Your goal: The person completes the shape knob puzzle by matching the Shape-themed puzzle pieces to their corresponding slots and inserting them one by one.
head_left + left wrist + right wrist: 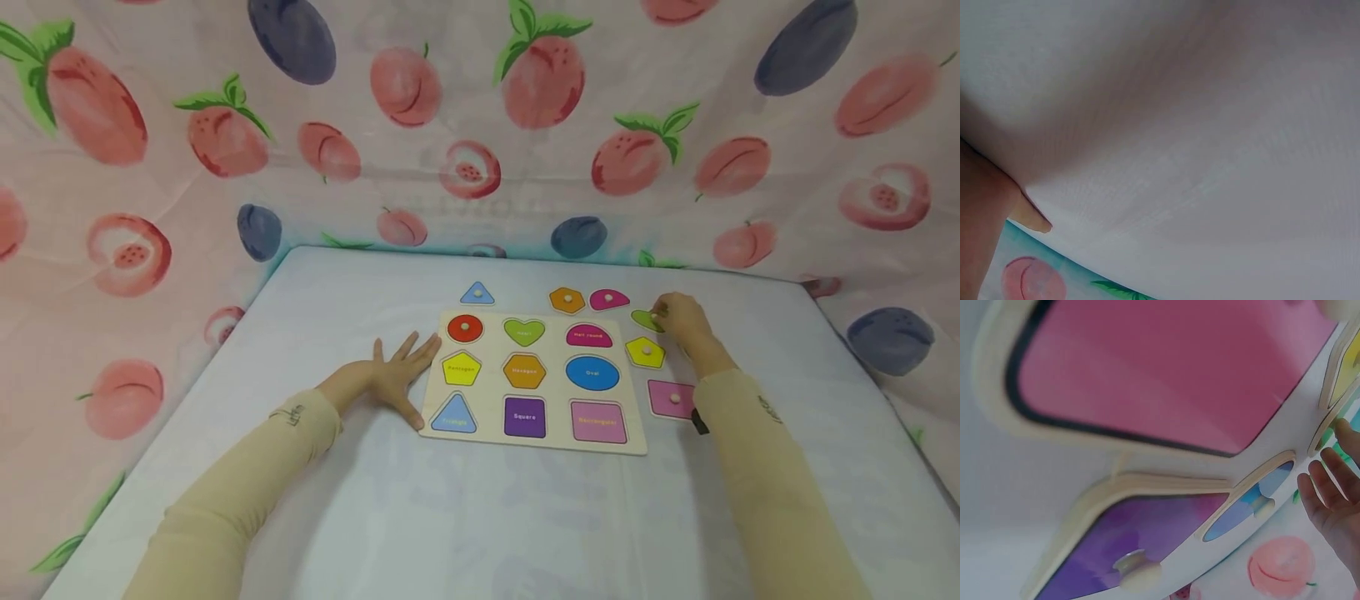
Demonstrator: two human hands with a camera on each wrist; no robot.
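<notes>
My splayed left hand (393,379) likely steadies the board (556,393) at nine o'clock, right hand (684,320) pinching two-o'clock's green piece (642,317).

Puzzle board (558,421) laid on the surface (450,533), bordered behind and at right.
The circle piece (456,327) is seated in its far-left recess. Behind are set the triangle piece (477,296), left, then the hexagon piece (566,301) and half-round piece (609,301), right. Rightward, far to near, are ranged the heart piece (643,319), pentagon piece (647,352) and rectangle piece (667,399); the last is flanked, farther right, by the oval piece (1241,509) and square piece (1100,565).
</notes>
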